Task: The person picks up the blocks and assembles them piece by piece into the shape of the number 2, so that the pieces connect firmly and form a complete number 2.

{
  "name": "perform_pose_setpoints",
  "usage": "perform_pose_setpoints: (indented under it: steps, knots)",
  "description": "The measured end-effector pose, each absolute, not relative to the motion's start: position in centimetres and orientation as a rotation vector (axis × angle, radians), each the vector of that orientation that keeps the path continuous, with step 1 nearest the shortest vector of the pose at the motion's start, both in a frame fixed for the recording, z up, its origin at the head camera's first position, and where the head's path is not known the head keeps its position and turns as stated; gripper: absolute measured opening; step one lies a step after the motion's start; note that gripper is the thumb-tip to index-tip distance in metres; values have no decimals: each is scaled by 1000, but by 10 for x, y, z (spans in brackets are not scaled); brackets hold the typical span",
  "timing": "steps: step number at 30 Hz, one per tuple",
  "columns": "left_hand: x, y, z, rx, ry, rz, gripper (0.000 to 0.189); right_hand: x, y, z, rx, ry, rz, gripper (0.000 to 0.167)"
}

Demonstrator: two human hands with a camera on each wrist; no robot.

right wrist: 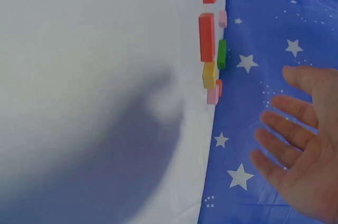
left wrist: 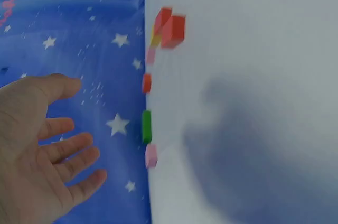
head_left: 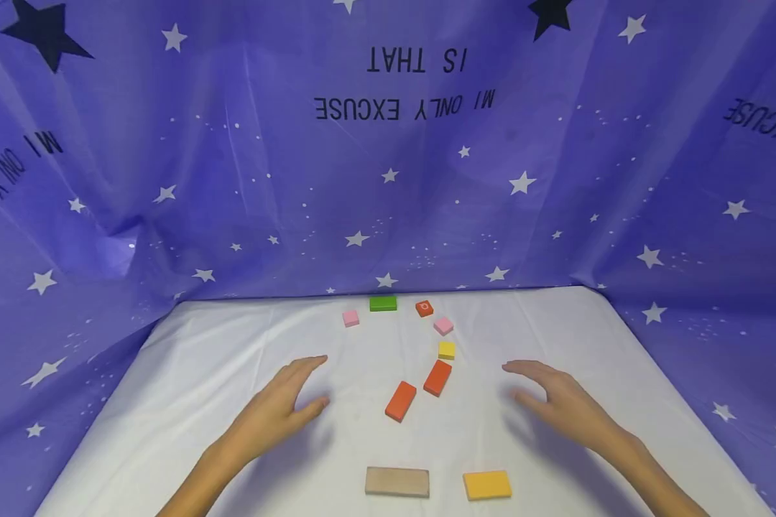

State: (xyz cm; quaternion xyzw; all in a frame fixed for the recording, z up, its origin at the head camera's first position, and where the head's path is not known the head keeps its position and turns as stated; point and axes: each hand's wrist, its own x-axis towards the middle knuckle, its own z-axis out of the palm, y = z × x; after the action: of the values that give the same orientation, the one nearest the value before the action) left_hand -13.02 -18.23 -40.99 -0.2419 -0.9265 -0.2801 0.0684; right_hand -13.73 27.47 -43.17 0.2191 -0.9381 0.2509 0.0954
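Note:
My left hand (head_left: 274,406) hovers over the left side of the white cloth, fingers extended and thumb apart, holding nothing. On the other side my right hand (head_left: 562,402) is raised the same way, also without anything in it. Between them lie two red blocks (head_left: 401,401), with a small yellow block (head_left: 447,350) just behind the farther one. Nearer the front edge are a long tan wooden block (head_left: 397,482) and a yellow-orange flat block (head_left: 487,485). Both wrist views show spread, relaxed fingers, in the left wrist view (left wrist: 68,155) and in the right wrist view (right wrist: 290,139).
Toward the back stand a green block (head_left: 383,304), a small red block with a pale mark (head_left: 424,309), and two pink blocks (head_left: 443,326). A purple star-printed curtain (head_left: 388,208) rises behind and beside the white-covered table (head_left: 200,359).

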Motion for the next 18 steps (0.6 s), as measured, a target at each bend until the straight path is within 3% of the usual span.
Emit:
perform_pose_setpoints:
  steps: [9, 18]
  knots:
    - [-123, -162, -423, -989, -2715, -1189, 43, -117, 269, -433, 737, -2910, 1359, 35]
    - [-107, -142, -441, -1254, -2636, -1374, 38, -99, 264, -451, 901, -2976, 1583, 40]
